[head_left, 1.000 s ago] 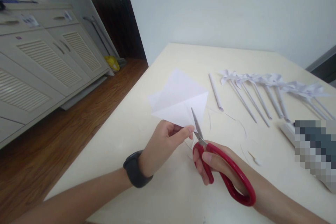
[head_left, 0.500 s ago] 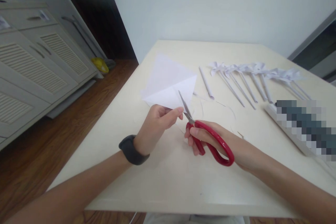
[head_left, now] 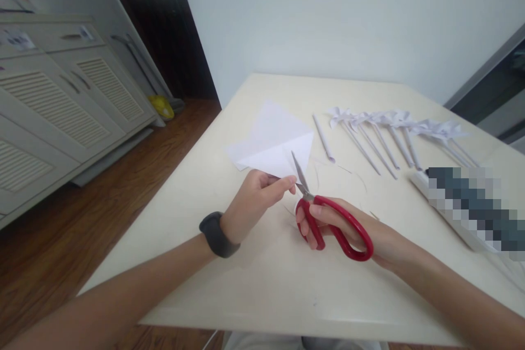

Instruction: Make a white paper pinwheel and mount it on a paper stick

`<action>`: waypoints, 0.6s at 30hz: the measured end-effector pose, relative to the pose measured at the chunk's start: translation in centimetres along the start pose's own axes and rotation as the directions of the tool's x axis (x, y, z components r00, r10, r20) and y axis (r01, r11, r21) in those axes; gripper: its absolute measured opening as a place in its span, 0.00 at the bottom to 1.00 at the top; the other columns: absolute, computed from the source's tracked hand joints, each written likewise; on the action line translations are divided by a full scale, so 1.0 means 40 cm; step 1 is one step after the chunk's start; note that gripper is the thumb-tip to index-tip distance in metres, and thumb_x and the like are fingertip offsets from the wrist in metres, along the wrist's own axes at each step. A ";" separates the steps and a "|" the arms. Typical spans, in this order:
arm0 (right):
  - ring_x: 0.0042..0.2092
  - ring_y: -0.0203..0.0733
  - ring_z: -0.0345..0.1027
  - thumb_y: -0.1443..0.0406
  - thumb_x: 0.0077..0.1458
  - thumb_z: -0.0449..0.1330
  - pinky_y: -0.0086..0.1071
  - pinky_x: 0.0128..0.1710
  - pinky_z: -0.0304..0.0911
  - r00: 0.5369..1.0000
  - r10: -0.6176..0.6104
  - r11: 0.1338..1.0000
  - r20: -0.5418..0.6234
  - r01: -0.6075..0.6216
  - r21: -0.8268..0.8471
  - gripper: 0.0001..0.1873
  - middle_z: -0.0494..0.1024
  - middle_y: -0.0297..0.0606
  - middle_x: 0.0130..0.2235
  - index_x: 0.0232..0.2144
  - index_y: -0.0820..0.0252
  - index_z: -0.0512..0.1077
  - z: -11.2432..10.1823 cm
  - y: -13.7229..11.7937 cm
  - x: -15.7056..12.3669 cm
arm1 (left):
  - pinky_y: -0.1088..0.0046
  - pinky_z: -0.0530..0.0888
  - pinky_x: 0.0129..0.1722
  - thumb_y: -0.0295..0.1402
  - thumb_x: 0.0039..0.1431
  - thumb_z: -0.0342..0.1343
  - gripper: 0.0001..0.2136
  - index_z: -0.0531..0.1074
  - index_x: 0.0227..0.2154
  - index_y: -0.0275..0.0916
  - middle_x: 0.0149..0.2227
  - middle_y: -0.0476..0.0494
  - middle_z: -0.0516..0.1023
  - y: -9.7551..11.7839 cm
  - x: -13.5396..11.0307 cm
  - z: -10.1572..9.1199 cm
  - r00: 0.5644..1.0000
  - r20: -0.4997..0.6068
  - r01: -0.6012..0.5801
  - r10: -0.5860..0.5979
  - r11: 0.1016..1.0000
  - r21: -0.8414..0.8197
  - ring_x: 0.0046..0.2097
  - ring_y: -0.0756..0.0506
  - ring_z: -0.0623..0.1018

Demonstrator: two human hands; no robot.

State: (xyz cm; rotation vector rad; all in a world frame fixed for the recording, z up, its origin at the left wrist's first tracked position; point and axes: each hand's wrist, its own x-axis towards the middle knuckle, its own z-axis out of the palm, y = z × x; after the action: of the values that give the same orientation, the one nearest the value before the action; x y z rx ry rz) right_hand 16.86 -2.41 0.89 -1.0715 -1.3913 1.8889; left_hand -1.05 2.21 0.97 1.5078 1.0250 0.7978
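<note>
My left hand (head_left: pixel 262 194), a dark band on its wrist, pinches the near edge of a folded sheet of white paper (head_left: pixel 273 147). The paper is creased along a diagonal and held just above the table. In my right hand (head_left: pixel 328 221) are scissors (head_left: pixel 348 224) with red handles, my fingers through the loops. Their blades are parted and point away from me, one over the paper and one beneath its edge, close to my left fingertips. The lower blade is mostly hidden.
Several white paper pinwheels (head_left: pixel 394 118) on rolled sticks lie at the back right. A loose paper tube (head_left: pixel 324 139) rests left of them. Thin offcuts (head_left: pixel 344 168) are scattered near the scissors. A pixelated long object (head_left: pixel 471 208) lies at the right on the white table (head_left: pixel 229 290).
The view has tilted and shifted a little. Both hands, the paper and the scissors sit slightly further right. The paper's orientation has turned slightly; the blades remain parted at its edge.
</note>
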 end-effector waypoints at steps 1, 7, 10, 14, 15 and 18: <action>0.31 0.38 0.64 0.56 0.58 0.48 0.36 0.36 0.59 1.000 -0.009 1.000 -0.004 0.009 0.000 0.17 0.70 0.36 0.26 0.38 0.63 0.68 0.001 0.002 0.000 | 0.73 0.49 0.21 0.42 0.55 0.49 0.16 0.66 0.19 0.36 0.15 0.57 0.47 0.000 0.000 0.000 1.000 -0.006 -0.006 0.006 1.000 0.011 0.20 0.53 0.48; 0.30 0.37 0.64 0.57 0.58 0.48 0.35 0.36 0.59 1.000 -0.008 1.000 0.024 0.007 0.030 0.17 0.71 0.36 0.26 0.37 0.63 0.69 -0.005 -0.005 0.006 | 0.74 0.49 0.21 0.42 0.55 0.48 0.16 0.66 0.19 0.36 0.15 0.56 0.47 0.001 0.005 -0.003 0.999 -0.024 -0.022 0.023 0.999 0.037 0.20 0.53 0.49; 0.27 0.35 0.63 0.56 0.58 0.49 0.33 0.33 0.59 0.999 0.004 0.999 0.046 -0.005 0.039 0.17 0.71 0.35 0.25 0.36 0.63 0.70 -0.013 -0.011 0.007 | 0.74 0.51 0.21 0.42 0.55 0.48 0.16 0.65 0.18 0.36 0.14 0.57 0.47 0.004 0.006 -0.004 0.999 -0.040 -0.015 0.016 0.999 0.036 0.19 0.53 0.50; 0.27 0.34 0.62 0.55 0.57 0.49 0.30 0.29 0.58 0.999 -0.028 0.996 0.022 0.026 0.089 0.18 0.71 0.35 0.26 0.35 0.63 0.70 -0.009 -0.003 0.006 | 0.74 0.52 0.22 0.41 0.55 0.49 0.15 0.65 0.18 0.36 0.14 0.57 0.48 0.008 0.004 -0.002 0.999 -0.053 0.004 -0.002 1.000 0.022 0.19 0.53 0.50; 0.27 0.33 0.62 0.55 0.57 0.49 0.30 0.29 0.58 0.999 -0.034 0.993 0.020 0.031 0.112 0.18 0.71 0.35 0.26 0.35 0.63 0.70 -0.005 0.001 0.005 | 0.74 0.52 0.22 0.41 0.55 0.49 0.15 0.65 0.18 0.36 0.14 0.57 0.48 0.009 0.003 0.000 0.999 -0.053 0.010 -0.008 1.000 0.023 0.19 0.53 0.50; 0.26 0.33 0.62 0.53 0.56 0.49 0.29 0.29 0.58 0.999 -0.035 0.985 0.022 0.031 0.171 0.19 0.71 0.35 0.27 0.35 0.63 0.70 0.003 0.007 0.000 | 0.74 0.51 0.21 0.41 0.55 0.49 0.15 0.66 0.18 0.36 0.14 0.57 0.48 0.012 0.000 0.003 0.998 -0.051 0.040 -0.038 0.999 0.029 0.19 0.53 0.49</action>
State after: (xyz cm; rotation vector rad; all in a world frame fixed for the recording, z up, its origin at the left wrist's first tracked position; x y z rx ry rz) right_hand 16.76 -2.54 0.65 -0.9393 -1.2270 1.9636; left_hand -0.88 2.14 1.44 1.4951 1.1051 0.7994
